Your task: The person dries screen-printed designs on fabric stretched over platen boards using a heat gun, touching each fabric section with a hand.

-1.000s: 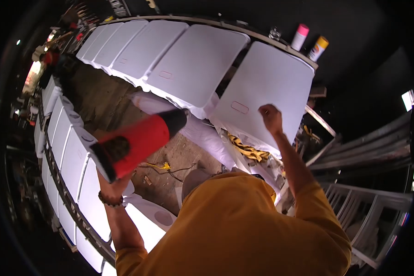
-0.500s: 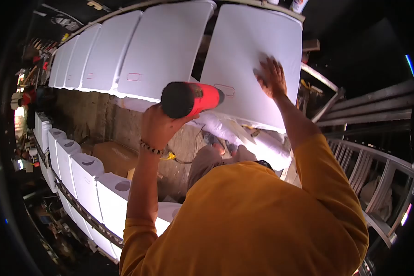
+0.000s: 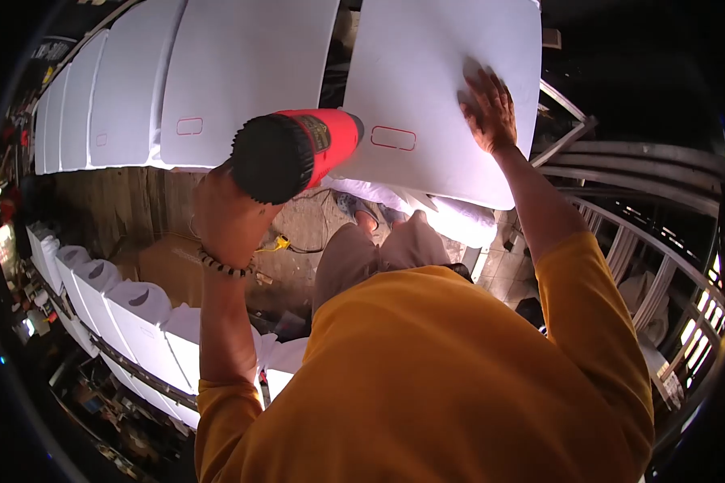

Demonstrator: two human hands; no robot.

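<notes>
My left hand (image 3: 229, 213) is wrapped round a red heat gun (image 3: 324, 143) with a black rear end. Its dark nozzle points right, toward a red rounded rectangle outline (image 3: 393, 138) on the nearest white fabric-covered board (image 3: 427, 72). Flat on that same board, to the right of the outline, lies my right hand (image 3: 491, 113) with its fingers spread. The grip of the heat gun is mostly hidden by my left hand.
More white fabric-covered boards (image 3: 246, 72) run off to the left, some with the same outline. Another row of white-covered boards (image 3: 137, 306) stands lower left. A yellow plug or connector (image 3: 280, 243) with a cord lies on the floor. A metal ladder-like frame (image 3: 644, 258) is at right.
The view has shifted, and the boards appear larger. My left hand and the heat gun now appear farther left in the view, leaving the red outline fully visible. My right hand stays flat on the fabric.
</notes>
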